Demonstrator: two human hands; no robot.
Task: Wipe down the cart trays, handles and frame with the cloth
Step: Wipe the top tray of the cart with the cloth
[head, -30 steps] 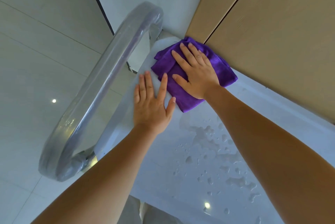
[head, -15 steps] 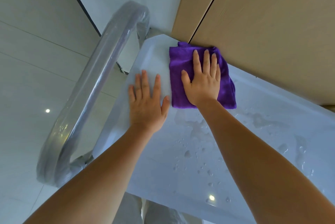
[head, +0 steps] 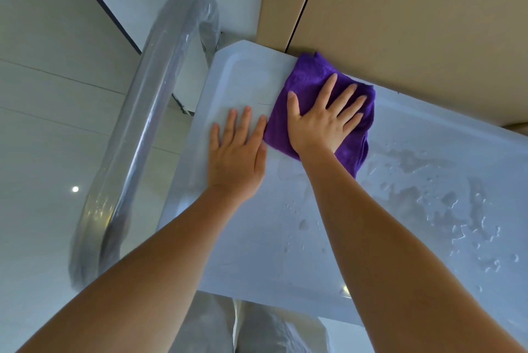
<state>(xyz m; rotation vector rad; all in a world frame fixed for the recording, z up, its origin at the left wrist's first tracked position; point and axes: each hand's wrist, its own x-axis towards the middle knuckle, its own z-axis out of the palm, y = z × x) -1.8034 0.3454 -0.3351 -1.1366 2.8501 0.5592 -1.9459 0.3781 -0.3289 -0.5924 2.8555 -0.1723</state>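
A folded purple cloth [head: 311, 86] lies on the white top tray [head: 285, 238] of the cart, near its far edge. My right hand [head: 320, 121] presses flat on the cloth with fingers spread. My left hand [head: 237, 152] rests flat on the bare tray just left of the cloth, fingers straight. Water drops and wet streaks cover the tray's right half. The cart's curved metal handle [head: 148, 124], wrapped in clear film, arches along the tray's left end.
Tan wood cabinet panels [head: 414, 24] stand right against the tray's far edge. Pale tiled floor [head: 43, 124] lies to the left below the handle. Light trousers of the person [head: 257, 329] show under the tray's near edge.
My right hand has slid the cloth rightward along the tray's far edge and turned its fingers to the right. The left hand stays flat on the tray.
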